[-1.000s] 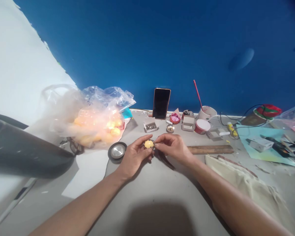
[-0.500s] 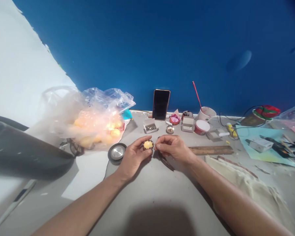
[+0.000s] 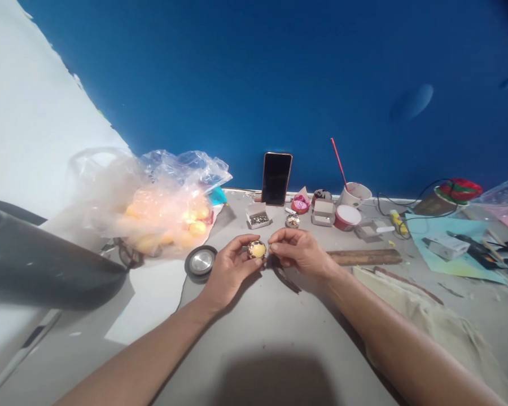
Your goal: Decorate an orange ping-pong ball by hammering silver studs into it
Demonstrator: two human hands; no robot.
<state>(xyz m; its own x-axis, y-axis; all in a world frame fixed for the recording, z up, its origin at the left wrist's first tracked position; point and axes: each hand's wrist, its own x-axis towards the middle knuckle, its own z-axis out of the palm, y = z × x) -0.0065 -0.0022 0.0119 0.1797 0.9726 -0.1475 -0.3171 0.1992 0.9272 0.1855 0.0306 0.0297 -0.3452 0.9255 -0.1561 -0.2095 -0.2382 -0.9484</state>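
A small yellow ball [image 3: 256,250] with dark studs around its edge sits in the fingers of my left hand [image 3: 231,268], between thumb and fingertips. Just right of it, my right hand [image 3: 298,252] is closed in a pinch; whatever is between thumb and forefinger is too small to make out. The two hands are slightly apart. Beneath my right hand lies a dark, thin, curved object [image 3: 288,280], partly hidden. Behind the hands stand an open white box of small metal pieces [image 3: 258,219] and a small round container with shiny bits [image 3: 292,220].
A round black-rimmed dish [image 3: 200,263] lies by my left wrist. Plastic bags with yellow balls [image 3: 165,217] fill the left. A phone [image 3: 276,179] leans on the wall. A wooden strip [image 3: 364,257], cloth [image 3: 415,316], paper cup [image 3: 355,194] and tools [image 3: 478,254] are to the right.
The ball has turned in my left hand, so more dark studs show on its face. My right fingertips have drawn slightly away from it to the right.
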